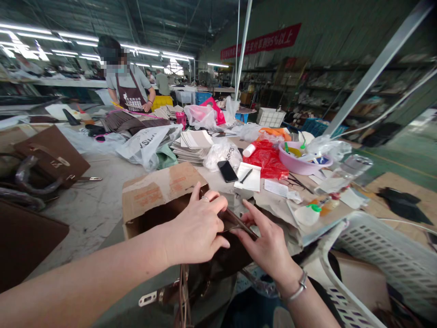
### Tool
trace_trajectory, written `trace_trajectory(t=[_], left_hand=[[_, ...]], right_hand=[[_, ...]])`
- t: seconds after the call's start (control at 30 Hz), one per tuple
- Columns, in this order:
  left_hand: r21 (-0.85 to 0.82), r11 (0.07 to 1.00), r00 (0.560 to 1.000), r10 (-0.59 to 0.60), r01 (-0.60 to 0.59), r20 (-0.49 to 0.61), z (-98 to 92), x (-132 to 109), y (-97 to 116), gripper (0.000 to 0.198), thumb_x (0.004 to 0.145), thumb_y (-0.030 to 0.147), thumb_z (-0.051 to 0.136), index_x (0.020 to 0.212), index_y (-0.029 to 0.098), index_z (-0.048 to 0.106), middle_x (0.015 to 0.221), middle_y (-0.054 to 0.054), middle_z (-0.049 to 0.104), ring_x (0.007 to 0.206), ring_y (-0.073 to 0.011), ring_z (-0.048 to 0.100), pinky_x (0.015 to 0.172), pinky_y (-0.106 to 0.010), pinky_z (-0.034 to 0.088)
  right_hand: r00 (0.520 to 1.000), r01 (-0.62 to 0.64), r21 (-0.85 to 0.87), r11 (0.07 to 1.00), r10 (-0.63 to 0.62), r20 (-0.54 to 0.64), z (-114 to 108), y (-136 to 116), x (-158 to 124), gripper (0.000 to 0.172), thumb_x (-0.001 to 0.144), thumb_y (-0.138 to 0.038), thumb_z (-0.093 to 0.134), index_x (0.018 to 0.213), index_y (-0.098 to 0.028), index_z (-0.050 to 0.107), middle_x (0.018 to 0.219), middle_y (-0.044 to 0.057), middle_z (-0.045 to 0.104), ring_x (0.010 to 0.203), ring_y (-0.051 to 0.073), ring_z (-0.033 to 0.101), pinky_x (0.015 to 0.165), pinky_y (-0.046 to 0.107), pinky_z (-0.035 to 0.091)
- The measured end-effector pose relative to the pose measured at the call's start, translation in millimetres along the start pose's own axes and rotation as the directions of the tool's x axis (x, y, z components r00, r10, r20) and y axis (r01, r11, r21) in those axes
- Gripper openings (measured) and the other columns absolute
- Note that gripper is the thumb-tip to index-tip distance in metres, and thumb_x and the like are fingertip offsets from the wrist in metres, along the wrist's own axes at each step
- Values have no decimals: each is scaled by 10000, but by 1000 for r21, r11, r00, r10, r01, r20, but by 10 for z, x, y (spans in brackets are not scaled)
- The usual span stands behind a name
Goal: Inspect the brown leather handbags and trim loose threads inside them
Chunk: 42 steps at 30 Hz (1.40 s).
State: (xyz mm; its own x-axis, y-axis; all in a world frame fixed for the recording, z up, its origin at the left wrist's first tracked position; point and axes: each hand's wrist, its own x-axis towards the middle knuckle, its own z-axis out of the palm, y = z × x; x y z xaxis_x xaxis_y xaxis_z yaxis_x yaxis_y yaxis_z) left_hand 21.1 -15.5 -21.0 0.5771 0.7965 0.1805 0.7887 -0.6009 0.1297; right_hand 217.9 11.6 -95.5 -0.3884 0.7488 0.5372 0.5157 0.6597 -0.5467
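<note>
The dark brown leather handbag point(221, 266) hangs over the near edge of the worktable point(95, 205), against an open cardboard box point(160, 191). The left hand point(194, 230) is curled tight over its top edge, and the right hand point(269, 248) pinches the same flap with its fingers stretched. Its strap point(184, 291) and metal fitting point(148, 298) are already on, so it looks nearly finished. 1 phone point(227, 171) lies beyond.

Two bare forearms, left hand point(196, 230) with a thin pale ring point(205, 198) low on one of its fingers near the knuckle, right hand point(269, 246) with a slim silver metal bracelet point(296, 290) round the wrist, well behind its fingers
</note>
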Motion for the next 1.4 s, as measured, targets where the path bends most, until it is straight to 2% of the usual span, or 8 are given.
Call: trace_trajectory(t=[0.1, 0.23, 0.37, 0.53, 0.83, 1.0, 1.2, 1.4], left_hand=[[21, 1000, 1000, -19, 19, -20, 64, 25, -42, 253, 806, 339, 583, 632, 190, 690, 941, -37, 541, 1002, -238, 440, 1006, -662, 119], [63, 996, 996, -53, 57, -68, 122, 59, -49, 246, 823, 306, 562, 660, 166, 682, 846, -37, 559, 946, -223, 462, 1003, -653, 154], [119, 988, 992, -85, 96, -95, 133, 89, -31, 275, 837, 281, 536, 634, 145, 661, 790, -41, 560, 905, -221, 475, 988, -656, 186], [190, 974, 984, -93, 121, -152, 197, 115, -13, 262, 827, 270, 541, 623, 155, 658, 764, -47, 548, 905, -244, 474, 986, -670, 175], [246, 960, 972, -79, 134, -220, 306, 135, -17, 202, 782, 248, 578, 608, 178, 654, 726, -45, 523, 880, -251, 469, 992, -654, 189], [268, 952, 969, -88, 151, -232, 312, 139, -19, 195, 792, 218, 570, 621, 182, 655, 741, -39, 528, 879, -243, 473, 1002, -684, 138], [276, 948, 966, -92, 160, -242, 313, 128, -11, 204, 811, 244, 562, 646, 178, 661, 753, -40, 525, 900, -248, 475, 1009, -680, 149], [272, 947, 963, -100, 169, -251, 291, 111, -5, 183, 810, 227, 566, 667, 182, 671, 768, -43, 527, 908, -238, 474, 1020, -674, 141]], right_hand=[[999, -32, -23, 999, 32, 9, 4, -8, 10, 555, 801, -262, 624, 1314, -191, 424, 805, 8, 620, 696, 141, 584, 684, 263, 494], [997, -73, -57, 996, 75, 35, -1, -21, 11, 447, 805, -302, 621, 1223, -170, 534, 823, 32, 646, 716, 156, 601, 685, 267, 482], [994, -83, -7, 997, 83, 70, -14, -84, 37, 242, 829, -273, 595, 1060, -219, 642, 854, 32, 668, 763, 158, 611, 684, 249, 464], [987, -131, -28, 991, 133, 91, -30, -176, 74, 106, 835, -256, 588, 852, -244, 691, 685, -4, 626, 638, 133, 569, 587, 236, 407], [986, -143, -99, 985, 151, 73, -45, -257, 112, 146, 825, -243, 593, 700, -216, 662, 628, -8, 601, 625, 129, 538, 592, 241, 370], [991, -89, -142, 986, 102, 86, -31, -255, 118, 224, 854, -261, 548, 654, -205, 633, 586, -9, 575, 595, 126, 519, 683, 259, 401], [992, -48, -209, 977, 72, 107, 4, -239, 101, 280, 873, -242, 512, 604, -192, 568, 561, -21, 527, 586, 112, 506, 907, 315, 381], [991, 18, -273, 962, 20, 135, 1, -241, 94, 347, 915, -260, 440, 588, -182, 528, 574, -17, 540, 565, 97, 502, 967, 329, 351]])
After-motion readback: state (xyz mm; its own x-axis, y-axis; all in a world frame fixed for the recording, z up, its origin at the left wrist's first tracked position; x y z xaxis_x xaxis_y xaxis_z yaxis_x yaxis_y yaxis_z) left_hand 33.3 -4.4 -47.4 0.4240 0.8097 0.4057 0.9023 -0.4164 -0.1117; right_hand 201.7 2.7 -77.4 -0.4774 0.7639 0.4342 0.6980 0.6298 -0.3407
